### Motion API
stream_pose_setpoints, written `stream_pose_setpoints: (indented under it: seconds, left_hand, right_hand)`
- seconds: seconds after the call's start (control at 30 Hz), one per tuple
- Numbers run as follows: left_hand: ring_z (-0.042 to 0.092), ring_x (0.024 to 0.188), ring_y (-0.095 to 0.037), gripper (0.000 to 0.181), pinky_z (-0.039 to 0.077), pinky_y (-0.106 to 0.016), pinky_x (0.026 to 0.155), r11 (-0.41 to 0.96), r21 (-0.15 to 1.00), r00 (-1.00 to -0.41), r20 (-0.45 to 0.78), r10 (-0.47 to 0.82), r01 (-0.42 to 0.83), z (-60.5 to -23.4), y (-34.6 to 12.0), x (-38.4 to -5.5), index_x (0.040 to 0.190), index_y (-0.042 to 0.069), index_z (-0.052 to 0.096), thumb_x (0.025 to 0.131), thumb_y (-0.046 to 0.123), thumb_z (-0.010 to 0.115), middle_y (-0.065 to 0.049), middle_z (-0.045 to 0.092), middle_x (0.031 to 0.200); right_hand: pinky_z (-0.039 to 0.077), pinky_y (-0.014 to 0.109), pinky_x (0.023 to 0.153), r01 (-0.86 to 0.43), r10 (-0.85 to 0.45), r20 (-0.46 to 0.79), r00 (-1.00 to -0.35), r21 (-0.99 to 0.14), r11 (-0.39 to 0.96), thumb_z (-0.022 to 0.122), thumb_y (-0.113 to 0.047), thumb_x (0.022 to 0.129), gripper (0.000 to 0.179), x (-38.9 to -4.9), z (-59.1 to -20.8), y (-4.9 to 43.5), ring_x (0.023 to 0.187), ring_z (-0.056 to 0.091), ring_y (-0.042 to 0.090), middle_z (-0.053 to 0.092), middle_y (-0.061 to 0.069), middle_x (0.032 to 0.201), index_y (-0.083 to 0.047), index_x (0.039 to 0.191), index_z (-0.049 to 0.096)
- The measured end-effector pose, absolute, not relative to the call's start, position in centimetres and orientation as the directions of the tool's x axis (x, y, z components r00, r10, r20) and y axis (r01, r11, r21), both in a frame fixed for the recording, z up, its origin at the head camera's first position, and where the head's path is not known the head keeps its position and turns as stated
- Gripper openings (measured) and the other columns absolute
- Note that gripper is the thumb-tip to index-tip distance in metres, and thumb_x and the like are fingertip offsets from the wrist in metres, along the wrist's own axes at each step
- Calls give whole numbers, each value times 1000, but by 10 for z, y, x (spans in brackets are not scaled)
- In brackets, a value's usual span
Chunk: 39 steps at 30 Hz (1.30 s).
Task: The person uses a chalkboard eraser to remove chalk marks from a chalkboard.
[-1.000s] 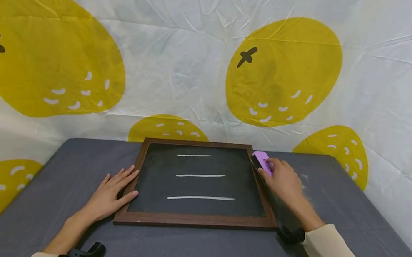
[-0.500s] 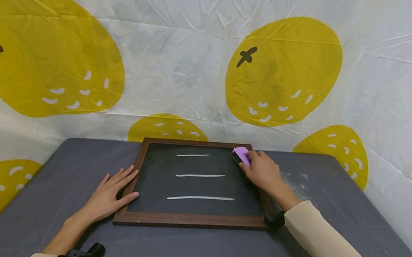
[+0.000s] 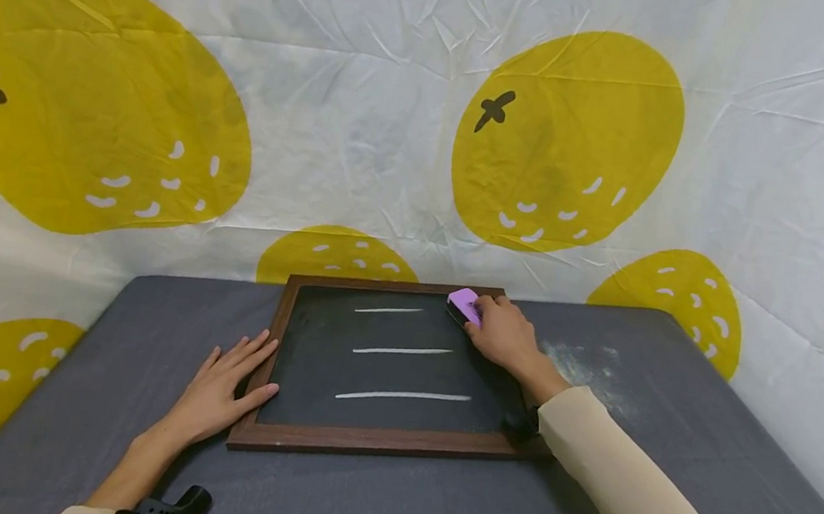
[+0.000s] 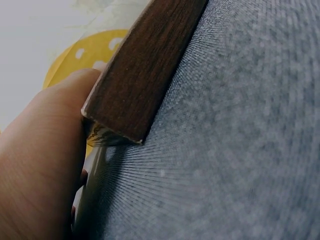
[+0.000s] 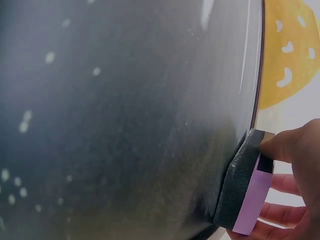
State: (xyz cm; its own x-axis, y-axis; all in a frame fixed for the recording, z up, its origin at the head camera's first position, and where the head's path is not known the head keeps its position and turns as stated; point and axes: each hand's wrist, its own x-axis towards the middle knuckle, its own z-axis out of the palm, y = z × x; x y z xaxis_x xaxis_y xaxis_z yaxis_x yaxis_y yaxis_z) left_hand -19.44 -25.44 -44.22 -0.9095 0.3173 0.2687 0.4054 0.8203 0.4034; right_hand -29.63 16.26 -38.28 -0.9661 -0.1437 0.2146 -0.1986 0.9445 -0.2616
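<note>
A chalkboard in a brown wooden frame lies on the grey cloth, with three white chalk lines across its middle. My right hand grips a purple chalkboard eraser by its top, over the board's upper right part, just right of the top line. In the right wrist view the eraser's dark felt faces the board, thumb on one side and fingers on the other. My left hand rests with spread fingers on the frame's left side. The left wrist view shows its thumb side against the frame's corner.
Pale chalk dust marks the grey tablecloth right of the board. White specks dot the board near the right wrist. Behind the table hangs a white curtain printed with large yellow fruit shapes.
My right hand has moved left with the eraser, from the frame's right side onto the board. More dust on the cloth is uncovered. The left hand and chalk lines stay as before.
</note>
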Motion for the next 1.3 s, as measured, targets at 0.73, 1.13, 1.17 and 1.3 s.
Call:
stream_pose_setpoints:
  seconds: [0.73,1.13,1.17,1.3]
  left_hand:
    - [27,137,-42,69,11,-65,107,803,379,-875,345,339,460,-439,-251,-196,148,12,38,91,41,62,-13,31,153]
    - [26,138,-42,69,10,-65,107,810,382,-886,318,337,445,-439,-252,-196,149,12,37,92,42,61,-13,29,154]
    - [25,138,-42,69,10,-65,107,811,383,-888,313,336,442,-439,-252,-196,149,12,37,92,42,61,-13,29,154]
    - [24,138,-42,69,9,-64,108,813,389,-894,300,333,433,-439,-255,-195,150,12,36,92,41,61,-13,28,154]
  right_hand:
    - [47,55,85,-293,-218,266,-939,-288,912,66,-22,89,45,-302,-380,157,105,56,37,58,20,118,-2,129,60]
    - [48,54,80,-329,-268,251,-930,-243,913,66,-19,89,42,-307,-382,153,100,54,39,57,19,110,-6,129,62]
    - [48,53,80,-330,-271,248,-930,-239,913,65,-19,89,43,-307,-383,152,100,53,40,57,19,109,-6,129,62]
    - [47,52,82,-330,-279,233,-932,-223,917,64,-20,91,42,-307,-384,148,101,52,40,56,19,110,-6,131,61]
